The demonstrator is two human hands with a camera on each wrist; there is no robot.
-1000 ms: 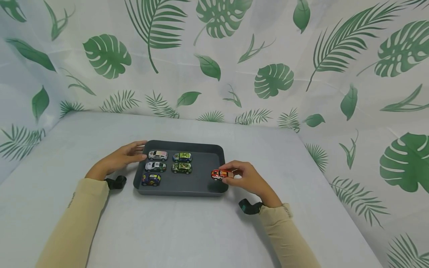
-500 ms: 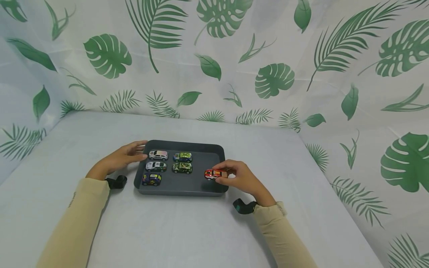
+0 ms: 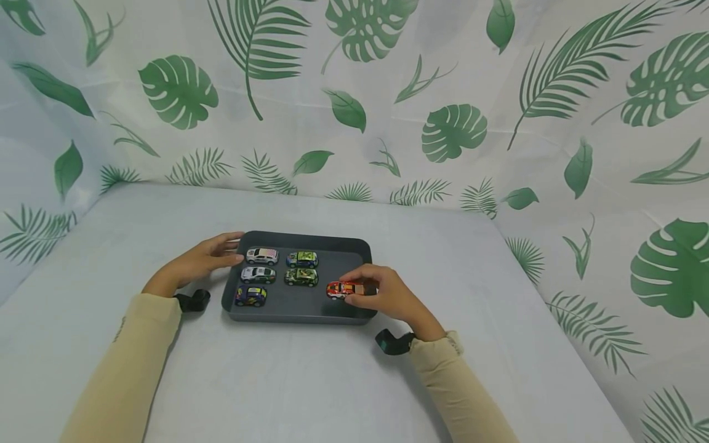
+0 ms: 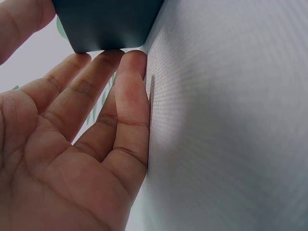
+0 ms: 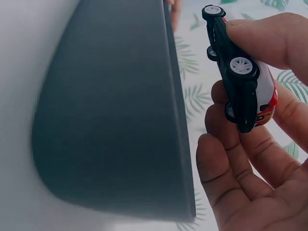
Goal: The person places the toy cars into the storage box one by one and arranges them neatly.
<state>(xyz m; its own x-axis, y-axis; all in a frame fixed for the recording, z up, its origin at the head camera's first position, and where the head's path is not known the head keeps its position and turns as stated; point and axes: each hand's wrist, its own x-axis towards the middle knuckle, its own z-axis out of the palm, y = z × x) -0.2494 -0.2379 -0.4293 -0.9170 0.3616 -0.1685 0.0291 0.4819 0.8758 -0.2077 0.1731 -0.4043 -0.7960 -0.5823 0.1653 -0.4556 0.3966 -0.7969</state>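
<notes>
My right hand pinches a red-and-white toy car between thumb and fingers, over the right half of the dark grey tray. The right wrist view shows the car's black underside and white-spoked wheels, held above the tray's rim. At the tray's left side rests my left hand, its fairly straight fingertips touching the outer wall. Inside the tray are two whitish cars, a purple-blue car, a yellow-green car and a camouflage green car.
The tray stands on a white-covered table. Behind and to the right hangs a white cloth with green leaf prints. A black wrist device sits at the right wrist, another at the left.
My right hand has carried the red-and-white toy car leftward, from the tray's right edge further in over the tray. My left hand and the other cars stay where they were.
</notes>
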